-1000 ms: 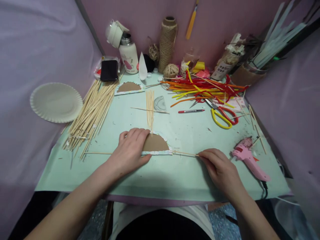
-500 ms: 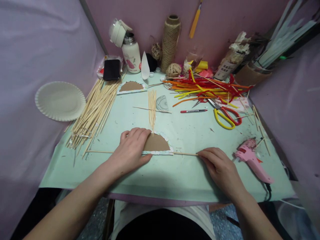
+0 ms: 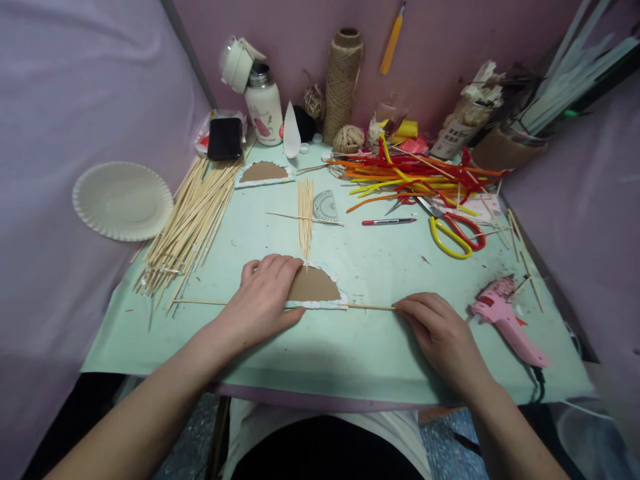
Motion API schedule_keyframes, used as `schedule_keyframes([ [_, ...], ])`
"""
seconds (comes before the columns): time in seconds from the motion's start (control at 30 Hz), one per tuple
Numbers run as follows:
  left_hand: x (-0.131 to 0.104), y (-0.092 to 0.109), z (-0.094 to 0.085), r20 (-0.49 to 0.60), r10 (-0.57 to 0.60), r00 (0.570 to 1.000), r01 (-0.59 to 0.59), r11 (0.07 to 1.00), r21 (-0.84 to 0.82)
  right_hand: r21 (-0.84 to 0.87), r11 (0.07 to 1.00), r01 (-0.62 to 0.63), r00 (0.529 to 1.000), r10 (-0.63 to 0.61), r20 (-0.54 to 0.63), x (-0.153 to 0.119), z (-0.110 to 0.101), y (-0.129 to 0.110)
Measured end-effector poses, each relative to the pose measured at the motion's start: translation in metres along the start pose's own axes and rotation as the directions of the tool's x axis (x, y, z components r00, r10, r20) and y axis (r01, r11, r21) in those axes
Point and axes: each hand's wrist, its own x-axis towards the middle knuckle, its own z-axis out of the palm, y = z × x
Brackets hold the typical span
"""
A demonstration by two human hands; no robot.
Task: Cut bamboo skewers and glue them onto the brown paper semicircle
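Observation:
A brown cardboard half-circle with a pale patterned fabric edging lies flat in front of me, straight side towards me. My left hand grips its left part, fingers over the curved edge and thumb at the straight edge, hiding that side. A thin bamboo skewer runs along the straight edge and sticks out at both sides. The right tip of the skewer is pinched between the thumb and fingers of my right hand. Just beyond the half-circle lies a small bunch of skewers, whose points reach its curved edge.
A second half-circle lies farther back, near a big pile of skewers and a paper plate. To the right are scissors, pipe cleaners, a marker and a pink glue gun. A protractor lies mid-table.
Both hands keep their hold on the half-circle and the skewer. Only the whole view has shifted very slightly.

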Motion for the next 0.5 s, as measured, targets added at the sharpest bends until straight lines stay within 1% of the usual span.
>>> schedule_keyframes([
  [0.27, 0.0, 0.0006, -0.0011, 0.0, 0.0, 1.0, 0.0, 1.0, 0.001, -0.025, 0.999, 0.026, 1.0, -0.026, -0.002, 0.0017, 0.0, 0.0008],
  [0.5, 0.0001, 0.0002, -0.0001, -0.007, 0.003, 1.0, -0.003, 1.0, -0.004, -0.043, 0.999, 0.018, 1.0, -0.018, -0.011, 0.0032, 0.0001, -0.0005],
])
